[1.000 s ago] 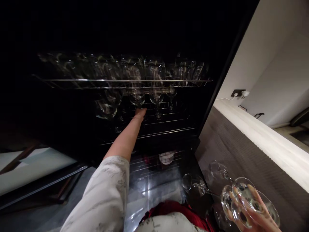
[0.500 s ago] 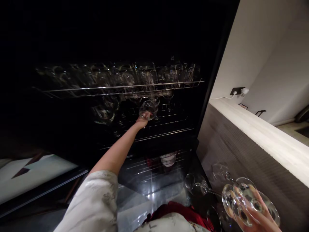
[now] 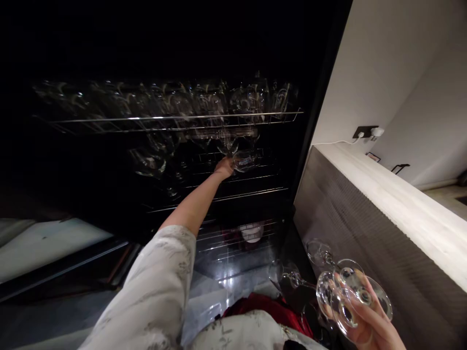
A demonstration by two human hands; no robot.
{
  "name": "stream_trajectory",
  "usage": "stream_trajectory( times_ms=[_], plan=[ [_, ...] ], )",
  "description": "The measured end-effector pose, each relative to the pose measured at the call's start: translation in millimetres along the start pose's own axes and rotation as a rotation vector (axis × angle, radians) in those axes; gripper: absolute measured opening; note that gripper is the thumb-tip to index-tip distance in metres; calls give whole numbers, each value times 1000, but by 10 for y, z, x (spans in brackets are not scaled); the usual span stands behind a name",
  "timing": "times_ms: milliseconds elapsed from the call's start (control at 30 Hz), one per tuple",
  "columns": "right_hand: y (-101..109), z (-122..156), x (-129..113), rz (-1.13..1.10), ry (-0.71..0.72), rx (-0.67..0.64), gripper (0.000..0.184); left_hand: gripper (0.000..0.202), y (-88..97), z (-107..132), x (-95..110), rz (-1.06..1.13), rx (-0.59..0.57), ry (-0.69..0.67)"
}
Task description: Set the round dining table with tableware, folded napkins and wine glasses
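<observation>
My left hand point(image 3: 225, 166) reaches into the dark cabinet and is closed on a stemmed wine glass point(image 3: 246, 161), whose bowl points to the right above the lower wire rack. Its fingers are partly lost in shadow. At the lower right, my right hand point(image 3: 368, 318) is closed round the stems of several wine glasses point(image 3: 349, 277). Their round bases face up towards me, and their bowls hang down and to the left. Just above the left hand, other stemmed glasses point(image 3: 228, 145) sit beneath the upper rack.
Many clear glasses point(image 3: 178, 102) line the upper wire rack point(image 3: 204, 116). More glassware point(image 3: 148, 163) stands in the dark at left. A white bowl-like object point(image 3: 251, 232) lies low behind wires. A ribbed counter side point(image 3: 339, 204) with a pale top point(image 3: 394, 189) runs along the right.
My left hand has moved right and slightly deeper with the wine glass, whose bowl has swung rightward. My right hand has shifted left in view, still with its glasses.
</observation>
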State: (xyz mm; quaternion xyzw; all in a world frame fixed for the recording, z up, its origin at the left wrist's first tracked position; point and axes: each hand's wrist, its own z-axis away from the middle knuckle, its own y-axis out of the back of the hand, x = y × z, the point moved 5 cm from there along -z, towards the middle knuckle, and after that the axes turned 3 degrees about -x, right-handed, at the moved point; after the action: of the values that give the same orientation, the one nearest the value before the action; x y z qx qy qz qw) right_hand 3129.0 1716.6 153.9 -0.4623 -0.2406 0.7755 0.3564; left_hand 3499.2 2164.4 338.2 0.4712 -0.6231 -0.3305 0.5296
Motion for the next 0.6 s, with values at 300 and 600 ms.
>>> stream_trajectory(
  times_ms=[300, 600],
  plan=[
    [-139, -247, 11, 17, -152, -127, 93, 42, 506, 532, 308, -337, -5, -51],
    [-666, -439, 232, 180, -380, -432, 78, 27, 1055, 1658, 370, -396, -179, 39]
  ],
)
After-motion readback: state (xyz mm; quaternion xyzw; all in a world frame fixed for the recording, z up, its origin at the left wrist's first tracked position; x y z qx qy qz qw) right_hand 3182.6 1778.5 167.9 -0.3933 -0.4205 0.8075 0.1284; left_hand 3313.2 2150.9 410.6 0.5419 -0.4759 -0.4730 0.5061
